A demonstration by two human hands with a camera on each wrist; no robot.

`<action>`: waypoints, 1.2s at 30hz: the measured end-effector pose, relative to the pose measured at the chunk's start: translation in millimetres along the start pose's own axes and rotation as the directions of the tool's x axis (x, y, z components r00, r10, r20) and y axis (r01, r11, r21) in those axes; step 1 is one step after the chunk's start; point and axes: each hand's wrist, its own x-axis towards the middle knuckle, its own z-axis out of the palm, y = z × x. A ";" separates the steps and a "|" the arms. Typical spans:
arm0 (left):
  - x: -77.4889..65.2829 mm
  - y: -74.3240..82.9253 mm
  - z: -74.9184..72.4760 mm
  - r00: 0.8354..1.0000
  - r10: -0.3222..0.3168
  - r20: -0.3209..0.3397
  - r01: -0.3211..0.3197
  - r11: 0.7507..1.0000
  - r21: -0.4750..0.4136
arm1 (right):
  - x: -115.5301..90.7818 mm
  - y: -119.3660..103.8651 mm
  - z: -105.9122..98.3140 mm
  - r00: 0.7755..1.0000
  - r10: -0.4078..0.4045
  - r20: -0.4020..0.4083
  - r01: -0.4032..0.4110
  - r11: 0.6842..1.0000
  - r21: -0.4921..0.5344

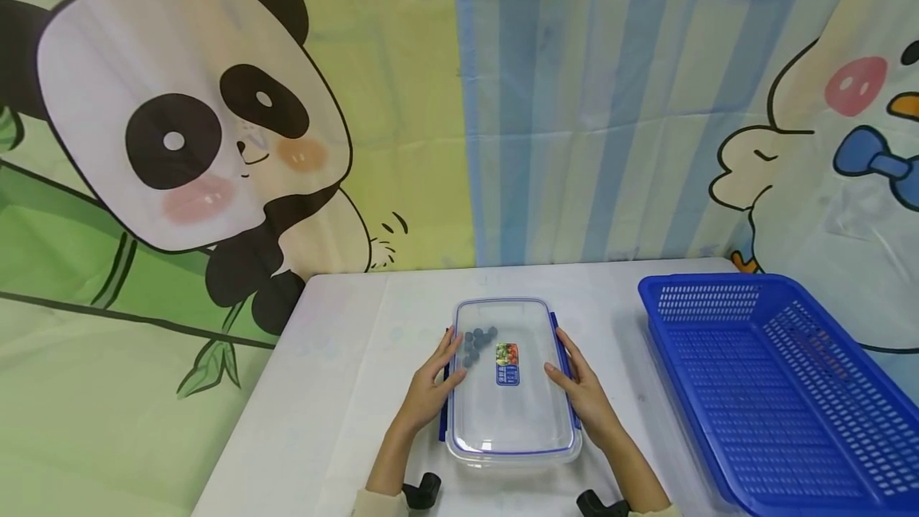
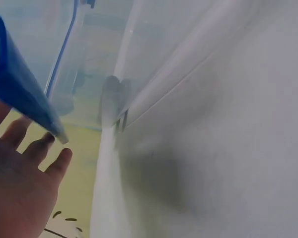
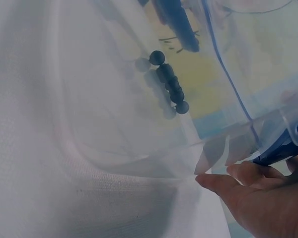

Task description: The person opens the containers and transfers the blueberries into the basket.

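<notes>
A clear plastic food container point(image 1: 513, 421) with a blue-edged lid sits on the table in front of me. Blue latches run along its long sides, and the left latch point(image 2: 25, 89) sticks out from the wall. Several dark round balls point(image 1: 474, 345), like blueberries, lie inside at the upper left, also seen through the wall in the right wrist view. My left hand point(image 1: 425, 391) holds the left side, thumb at the lid's edge and fingers by the latch. On the opposite side, my right hand point(image 1: 590, 399) grips the container, thumb over the rim, fingers along the right latch point(image 3: 283, 146).
A large blue plastic basket point(image 1: 761, 421) stands to the right on the white table point(image 1: 345, 389). Behind the table's far edge hangs a printed curtain point(image 1: 574, 102) with a panda and a bird. Black wrist mounts point(image 1: 424, 491) show below both hands.
</notes>
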 end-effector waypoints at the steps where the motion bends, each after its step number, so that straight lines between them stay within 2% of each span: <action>1: -0.5 4.0 0.7 1.000 0.003 -0.009 -0.003 1.000 -0.020 | 1.3 2.8 -0.6 1.000 -0.002 -0.004 0.002 1.000 -0.001; 4: -1.2 15.8 1.0 1.000 -0.004 -0.023 0.002 0.997 -0.081 | 3.1 7.6 -1.3 1.000 -0.012 -0.008 0.012 1.000 -0.012; 6: -0.7 18.3 1.1 1.000 -0.008 -0.023 0.006 0.996 -0.085 | 4.0 9.2 -2.3 1.000 -0.026 -0.005 0.026 1.000 -0.010; 13: 4.1 15.4 -1.5 1.000 0.003 0.002 -0.003 0.995 -0.101 | 6.8 11.3 -8.6 0.994 -0.077 0.073 0.072 0.995 0.072; 17: 3.2 13.5 -1.7 1.000 0.004 0.015 -0.003 0.994 -0.105 | 5.1 12.9 -11.6 0.986 -0.090 0.140 0.070 0.988 0.139; 22: 1.5 13.4 -1.7 1.000 -0.010 0.021 0.013 0.994 -0.109 | 3.9 13.0 -13.2 0.980 -0.087 0.181 0.058 0.986 0.156; 29: 1.9 10.9 -0.9 1.000 -0.002 0.015 0.004 0.992 -0.127 | 5.6 14.9 -24.9 0.959 -0.108 0.262 0.093 0.993 0.070; 32: 2.6 11.8 -0.9 1.000 -0.004 0.011 0.005 0.992 -0.128 | 6.6 17.2 -31.6 0.955 -0.137 0.265 0.145 0.989 -0.013; 36: 2.9 13.3 -0.8 1.000 -0.003 0.007 0.004 0.993 -0.122 | 7.0 20.6 -38.3 0.952 -0.168 0.255 0.212 0.965 -0.152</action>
